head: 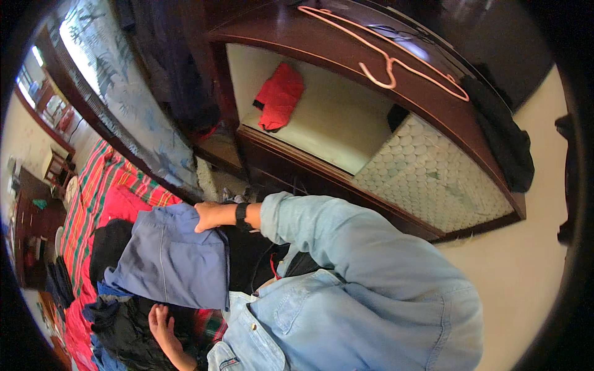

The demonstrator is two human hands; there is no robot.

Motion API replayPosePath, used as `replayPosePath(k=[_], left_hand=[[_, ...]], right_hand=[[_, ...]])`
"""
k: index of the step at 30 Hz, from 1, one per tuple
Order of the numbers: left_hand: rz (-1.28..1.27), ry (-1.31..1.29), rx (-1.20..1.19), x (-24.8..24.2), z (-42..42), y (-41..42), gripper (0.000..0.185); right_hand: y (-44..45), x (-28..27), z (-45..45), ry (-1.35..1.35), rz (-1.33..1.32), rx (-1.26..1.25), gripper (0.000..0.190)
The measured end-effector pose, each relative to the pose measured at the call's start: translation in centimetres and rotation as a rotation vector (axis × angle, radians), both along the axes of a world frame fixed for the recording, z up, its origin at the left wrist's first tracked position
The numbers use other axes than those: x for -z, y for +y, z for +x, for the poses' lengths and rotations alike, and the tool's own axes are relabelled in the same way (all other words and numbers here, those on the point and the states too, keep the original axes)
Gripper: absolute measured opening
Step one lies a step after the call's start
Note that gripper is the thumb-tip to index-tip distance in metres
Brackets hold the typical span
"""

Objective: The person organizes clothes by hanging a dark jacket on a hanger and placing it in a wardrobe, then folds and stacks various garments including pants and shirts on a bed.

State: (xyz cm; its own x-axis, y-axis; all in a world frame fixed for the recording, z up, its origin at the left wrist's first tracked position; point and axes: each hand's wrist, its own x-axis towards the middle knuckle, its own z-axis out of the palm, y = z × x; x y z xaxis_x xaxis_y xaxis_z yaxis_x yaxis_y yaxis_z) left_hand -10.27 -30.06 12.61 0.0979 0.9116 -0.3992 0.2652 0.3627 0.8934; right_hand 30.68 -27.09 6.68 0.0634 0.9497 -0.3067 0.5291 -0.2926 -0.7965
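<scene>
A folded blue-grey cloth garment with long seams lies spread in front of me, over dark clothing. At its upper edge my right hand, with a black band on the wrist, is closed on the fabric. Below the garment's lower edge is my left hand, fingers a little apart, over a crumpled black garment; whether it touches the cloth I cannot tell. Another black garment shows beyond the blue-grey one.
Red, green and striped bedding lies under the clothes. A dark wooden cabinet stands on my right, with a red cloth item inside and a pink hanger on top. A patterned curtain hangs by the bed.
</scene>
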Motion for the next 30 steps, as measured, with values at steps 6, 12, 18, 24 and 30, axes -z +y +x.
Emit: replayPosePath(k=[6, 12, 18, 24, 30], left_hand=[[-0.201, -0.015, 0.231, 0.8, 1.2, -1.3, 0.045], [0.122, -0.242, 0.2, -1.4, -1.1, 0.0, 0.031], [0.26, -1.011, -0.324, -8.0, -1.4, 4.8, 0.044], [0.324, -1.814, -0.435, -9.0, -3.6, 5.4, 0.041], [0.419, -2.124, -0.569, -9.5, -5.9, 5.4, 0.04]], right_hand=[[-1.8, 0.3, -0.3, -0.231, 0.146, -0.071, 0.081], [-3.5, -2.4, 0.1, -0.25, 0.371, -0.406, 0.051], [-5.8, -7.4, -0.5, -0.413, 0.27, -0.389, 0.068], [-6.7, -8.1, -3.8, -0.53, 0.394, -0.535, 0.069], [-7.0, -9.5, -7.0, -0.363, 0.379, -0.665, 0.066]])
